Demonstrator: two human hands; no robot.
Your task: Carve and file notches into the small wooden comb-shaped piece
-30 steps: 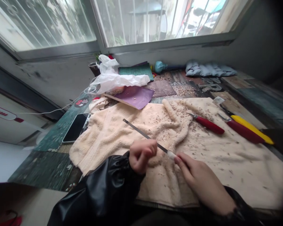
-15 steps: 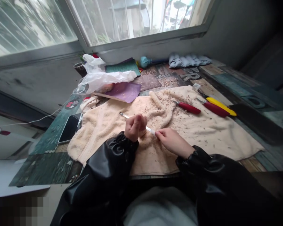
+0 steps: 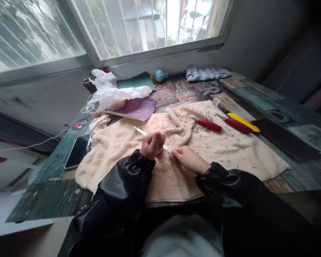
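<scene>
A thin white strip-like stick (image 3: 139,130) runs slantwise through both hands, its far end pointing up and left. My left hand (image 3: 151,145) is closed in a fist around its middle part. My right hand (image 3: 190,159) pinches the near end between thumb and fingers. Whatever else the left fist may hold is hidden by its fingers. Under both hands lies a crumpled beige towel (image 3: 107,153), strewn with brown wood shavings. To the right on the towel rest a red-handled knife (image 3: 209,124), a second red-handled knife (image 3: 238,125) and a yellow-handled tool (image 3: 243,120).
A phone (image 3: 77,151) lies left of the towel. Behind it are a purple sheet (image 3: 140,109), a white plastic bag (image 3: 117,94) and a green mat (image 3: 136,82). A dark flat slab (image 3: 286,139) lies right; a grey padded roll (image 3: 207,73) sits near the window.
The view has shifted slightly, so the table items appear further left. Both hands keep their hold on the white stick, with little visible movement between them.
</scene>
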